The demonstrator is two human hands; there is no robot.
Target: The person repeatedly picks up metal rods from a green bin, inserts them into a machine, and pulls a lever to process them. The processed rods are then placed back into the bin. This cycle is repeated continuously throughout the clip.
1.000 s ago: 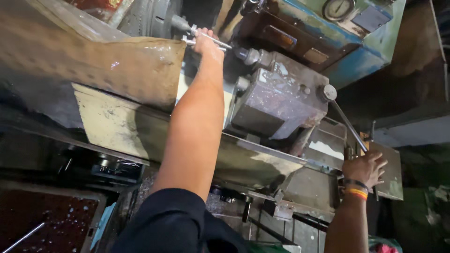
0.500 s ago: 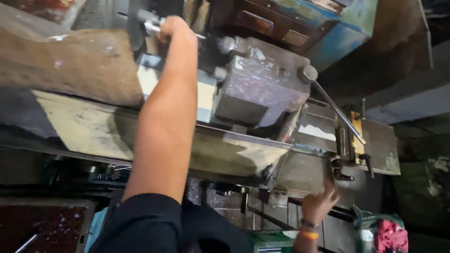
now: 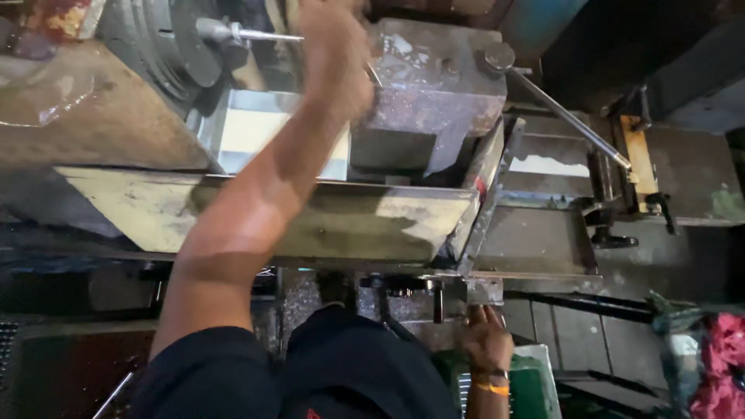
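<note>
My left hand (image 3: 335,54) reaches up over a worn metal lathe, fingers closed around a thin steel rod (image 3: 248,33) that sticks out of the round chuck (image 3: 167,46). The hand is blurred. Right beside it stands the grey rusty tool block (image 3: 438,85). My right hand (image 3: 486,337) hangs low at the machine's front edge, fingers loosely spread, touching the underside of the metal tray (image 3: 334,221). An orange band is on that wrist.
A long lever (image 3: 570,118) runs from the block's top knob to the right. A yellowish bracket (image 3: 640,155) sits at far right. Below are a green crate (image 3: 535,380), a red and pink cloth (image 3: 718,365), and a dark bin (image 3: 70,380) at lower left.
My right hand dropped from the lever at the right to the machine's lower front edge. The view tilted downward and closer; my left hand stays on the rod.
</note>
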